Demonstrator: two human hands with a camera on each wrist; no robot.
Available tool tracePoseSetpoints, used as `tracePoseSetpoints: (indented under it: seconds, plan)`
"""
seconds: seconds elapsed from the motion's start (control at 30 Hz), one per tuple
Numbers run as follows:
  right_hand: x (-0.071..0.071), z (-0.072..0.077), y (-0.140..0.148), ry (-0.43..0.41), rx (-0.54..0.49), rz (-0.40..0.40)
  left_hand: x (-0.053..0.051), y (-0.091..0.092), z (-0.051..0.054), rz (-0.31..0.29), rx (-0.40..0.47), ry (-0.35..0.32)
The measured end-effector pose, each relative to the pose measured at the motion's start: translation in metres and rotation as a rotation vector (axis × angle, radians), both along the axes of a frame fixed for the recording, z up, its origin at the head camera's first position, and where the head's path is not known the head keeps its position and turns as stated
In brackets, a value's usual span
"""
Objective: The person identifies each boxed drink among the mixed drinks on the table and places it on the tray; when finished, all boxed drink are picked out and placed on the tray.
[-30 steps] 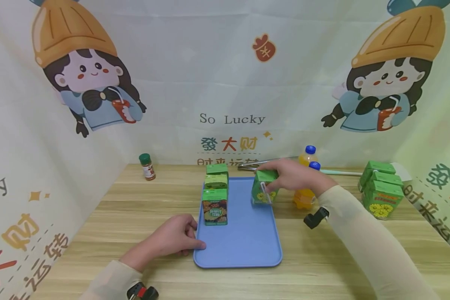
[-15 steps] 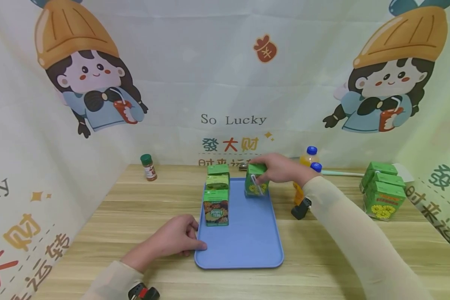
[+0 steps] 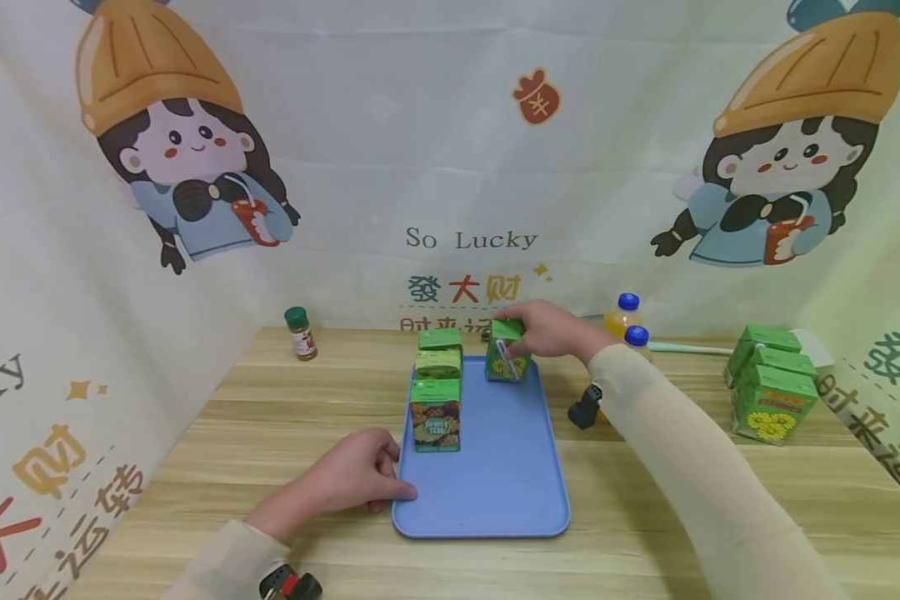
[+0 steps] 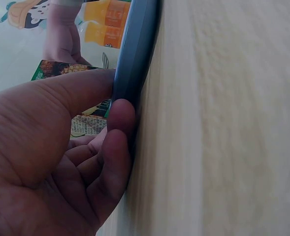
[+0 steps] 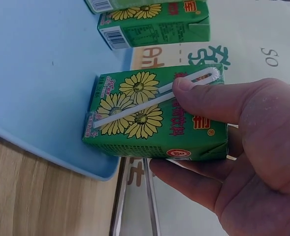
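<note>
A blue tray point(image 3: 487, 492) lies on the wooden table. My left hand point(image 3: 356, 473) pinches its left rim near the front corner, the thumb on top and fingertips against the outer side in the left wrist view. At the tray's far right corner, my right hand point(image 3: 551, 329) grips a green juice box point(image 5: 149, 110) with yellow flowers and a white straw on its face. Thumb and fingers hold its upper end. The box stands upright, its bottom at the tray surface. Along the tray's left side stand several green drink cartons point(image 3: 437, 417) in a row.
Two orange drink bottles point(image 3: 625, 315) stand right of the tray, partly behind my right arm. More green juice boxes point(image 3: 775, 404) are grouped at the far right. A green-capped spice jar point(image 3: 301, 335) stands at back left. Metal tongs point(image 5: 152, 201) lie behind the tray.
My right hand has carried the juice box left and away from me to the tray's far right corner. The left hand keeps its hold on the rim.
</note>
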State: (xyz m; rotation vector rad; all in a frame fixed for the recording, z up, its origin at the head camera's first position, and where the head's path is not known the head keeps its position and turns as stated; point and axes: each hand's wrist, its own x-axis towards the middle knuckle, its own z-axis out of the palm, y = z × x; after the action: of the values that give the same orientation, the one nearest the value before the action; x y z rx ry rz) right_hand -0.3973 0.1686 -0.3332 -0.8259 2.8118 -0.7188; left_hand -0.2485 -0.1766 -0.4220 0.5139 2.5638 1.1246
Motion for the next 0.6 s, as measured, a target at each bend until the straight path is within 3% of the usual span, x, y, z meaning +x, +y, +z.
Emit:
tracePoseSetpoints:
  seconds: [0.33, 0.6]
  plan:
    - [-0.013, -0.006, -0.003, -0.002, -0.002, -0.028, 0.0, 0.001, 0.0, -0.001, -0.002, -0.003]
    - [-0.013, -0.01, -0.009, 0.022, 0.017, -0.043, 0.001, 0.001, 0.003, 0.002, -0.009, -0.005]
